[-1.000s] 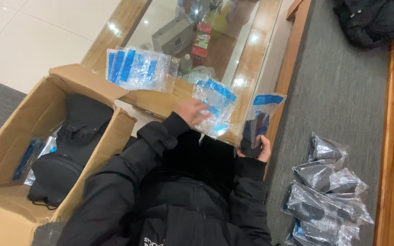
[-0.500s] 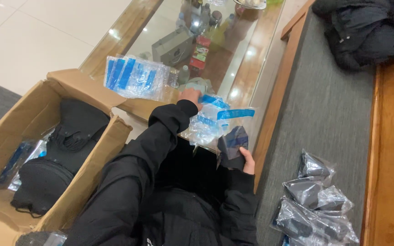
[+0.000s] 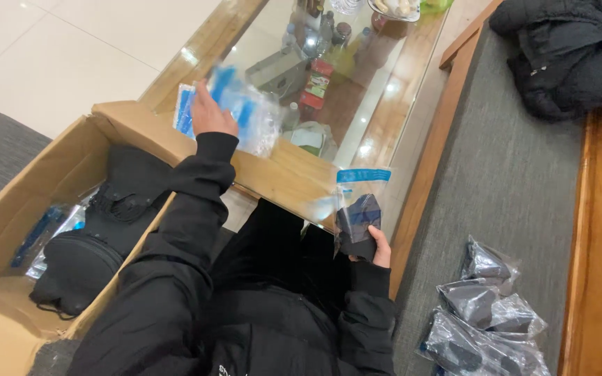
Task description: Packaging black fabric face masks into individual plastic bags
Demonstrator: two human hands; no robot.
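Your left hand (image 3: 210,111) is reaching out over the far flap of the cardboard box (image 3: 8,209) and resting on a stack of clear plastic bags with blue strips (image 3: 245,111). The back of the hand is facing the camera, so the fingers are lying flat and close together on top of the stack — whether they are curling under an edge, you cannot tell, since the stack is blurred. The stack is sitting on the box's far flap, right against the edge of the glass-topped table (image 3: 357,83).

Your right hand (image 3: 377,247) is holding a dark folded item inside a clear bag with a blue top band (image 3: 358,219), to the right of the box and above your lap. The fingers are wrapping around the lower part of the bag from the right, the fingertips pressing into the dark cloth, the grip closed but not tight; the bag's open top is standing upright above the hand.

Inside the box a black padded bag (image 3: 99,237) is lying, with more blue-striped packets (image 3: 43,237) just beside it on its left. Well to the right of the box, on the grey seat (image 3: 510,181), a pile of filled clear bags (image 3: 482,313) is lying — dark pieces showing through the plastic. A black jacket (image 3: 566,56) is bunching at the far end of the seat.
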